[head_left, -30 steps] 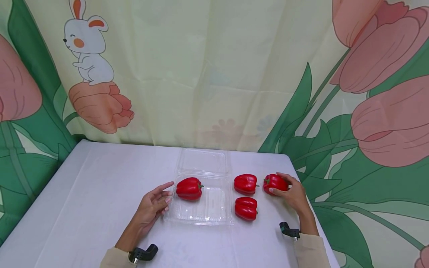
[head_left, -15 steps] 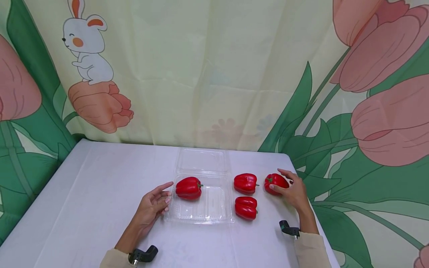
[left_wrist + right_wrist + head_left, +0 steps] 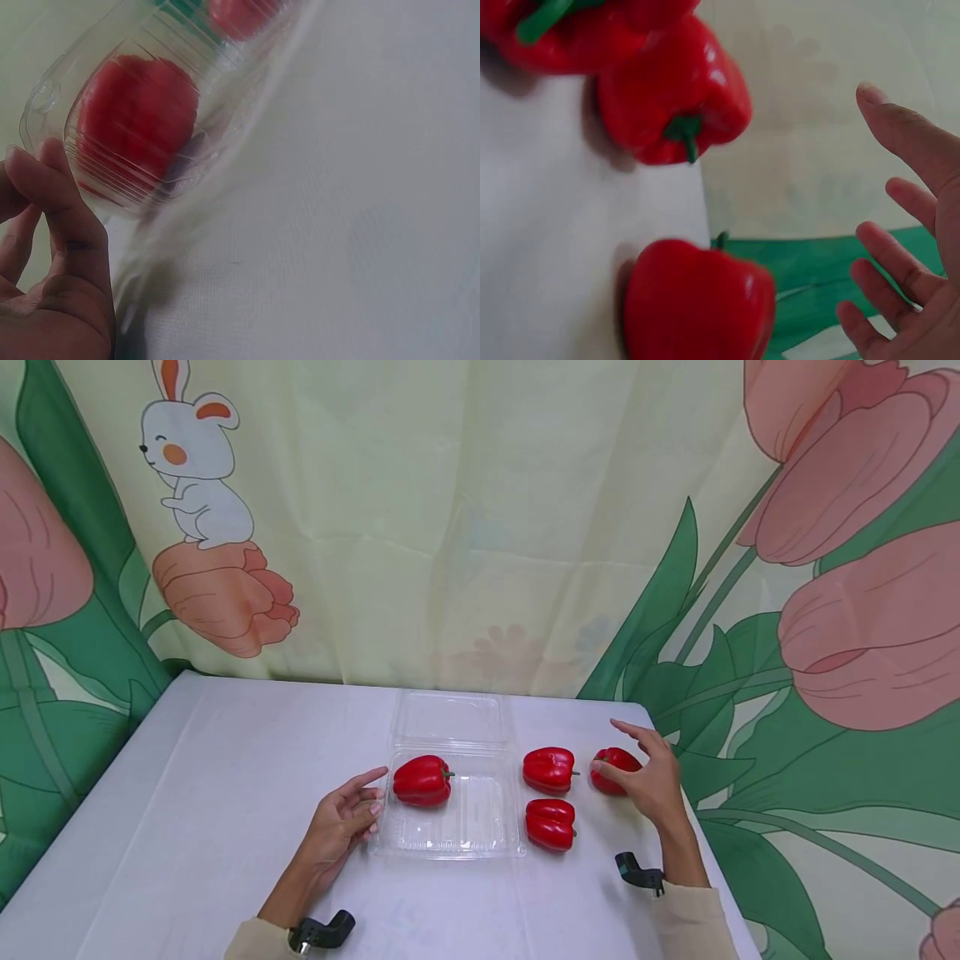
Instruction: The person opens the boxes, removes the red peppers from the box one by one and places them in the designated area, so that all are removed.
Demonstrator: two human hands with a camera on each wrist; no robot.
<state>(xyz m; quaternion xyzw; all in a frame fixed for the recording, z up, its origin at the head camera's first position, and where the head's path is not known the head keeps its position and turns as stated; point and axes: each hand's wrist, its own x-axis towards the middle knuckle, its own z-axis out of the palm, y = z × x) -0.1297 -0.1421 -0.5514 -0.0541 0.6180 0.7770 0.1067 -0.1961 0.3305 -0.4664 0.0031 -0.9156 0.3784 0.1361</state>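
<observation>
At the left edge of an open clear plastic clamshell container (image 3: pixel 480 847), my left hand (image 3: pixel 341 822) pinches the rim between thumb and fingers. In the left wrist view, the thumb and fingertips meet at the container's corner. One red bell pepper (image 3: pixel 422 781) lies inside, in the left part, its green stem pointing right. My right hand (image 3: pixel 651 777) hovers over the far-right bell pepper (image 3: pixel 617 762), thumb and fingers spread. The right wrist view shows that hand (image 3: pixel 922 247) apart from the pepper (image 3: pixel 697 307), holding nothing.
Two more red bell peppers, a rear one (image 3: pixel 548 770) and a front one (image 3: pixel 551 825), lie just right of the container. The container's lid (image 3: pixel 452 720) is folded back towards the printed curtain (image 3: pixel 450 527). A white cloth covers the table (image 3: pixel 225 793).
My right hand has let go of the far-right bell pepper and risen from it, fingers spreading. That pepper has turned slightly. The left hand stays at the container's rim.
</observation>
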